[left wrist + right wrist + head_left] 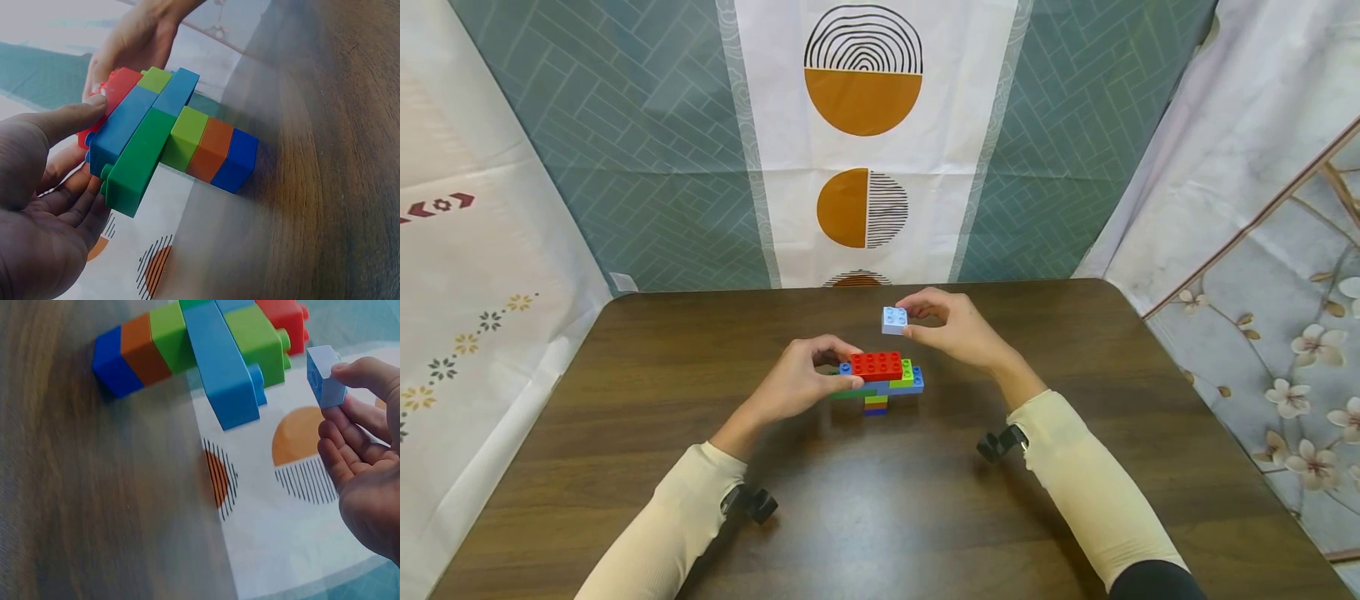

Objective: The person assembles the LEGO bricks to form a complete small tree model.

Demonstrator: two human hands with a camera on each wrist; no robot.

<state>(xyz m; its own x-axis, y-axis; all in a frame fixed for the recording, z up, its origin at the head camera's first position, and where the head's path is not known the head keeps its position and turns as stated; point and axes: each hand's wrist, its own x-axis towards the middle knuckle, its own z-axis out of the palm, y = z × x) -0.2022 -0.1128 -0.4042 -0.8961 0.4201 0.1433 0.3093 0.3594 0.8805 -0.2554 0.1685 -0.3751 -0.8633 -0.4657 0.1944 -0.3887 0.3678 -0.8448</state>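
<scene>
A toy brick structure (pixel 876 388) stands upright on the table, with a narrow column under a wider top. The column stacks a blue, an orange-brown and a lime brick (pixel 185 134). Above it lie a green brick (pixel 139 165) and blue bricks (pixel 222 369), then a lime brick (pixel 256 344) and a red brick (pixel 876 365) on top. My left hand (pixel 793 379) holds the structure's left end, thumb at the near side near the red brick, other fingers behind. Right of and beyond it, my right hand (pixel 955 327) pinches a pale blue brick (pixel 894 320) in the air, apart from the structure.
The brown wooden table (pixel 880 517) spreads around the hands. Behind its far edge hangs a patterned cloth (pixel 685 167), with a floral cloth (pixel 1262 333) on the right and a light one (pixel 482 250) on the left. Each wrist wears a small black camera.
</scene>
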